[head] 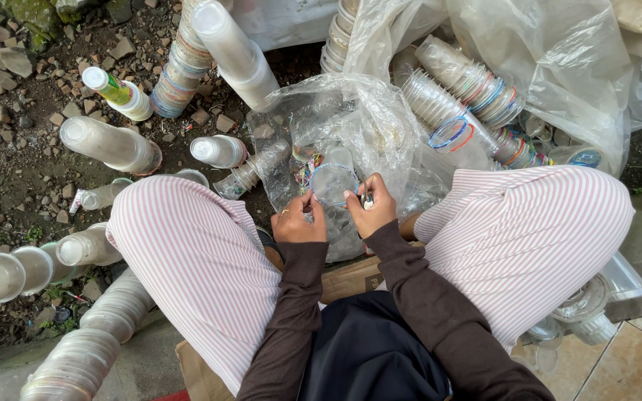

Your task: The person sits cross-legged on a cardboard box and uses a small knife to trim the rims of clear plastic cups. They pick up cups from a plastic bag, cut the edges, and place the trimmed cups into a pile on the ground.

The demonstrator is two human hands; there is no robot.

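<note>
1. rough ground of dark soil and broken stones [16,141] lay ahead of the seated person, with a pale tiled floor [633,364] at the lower right corner.
2. two knees in pink-and-white striped trousers [187,252] spread to either side, and a piece of brown cardboard [351,278] showed between them.
3. one clear round plastic cup with a bluish rim [332,182] sat between the two hands, just above the cardboard and in front of a crumpled clear plastic bag [351,119].
4. the left hand [297,219] had its fingers curled in, pinching the cup's left rim.
5. the right hand [371,206] pinched the right rim with thumb and forefinger, and a small pale object in the same hand was too small to identify.
6. about nine long nested stacks of clear plastic cups [113,145] lay scattered on the ground to the left, some lying flat.
7. roughly three more nested stacks with coloured rims [469,82] rested inside a big translucent plastic sack [574,67] at the upper right.
8. one small plastic bottle with a yellow-green label [120,93] lay among the stones.
</note>
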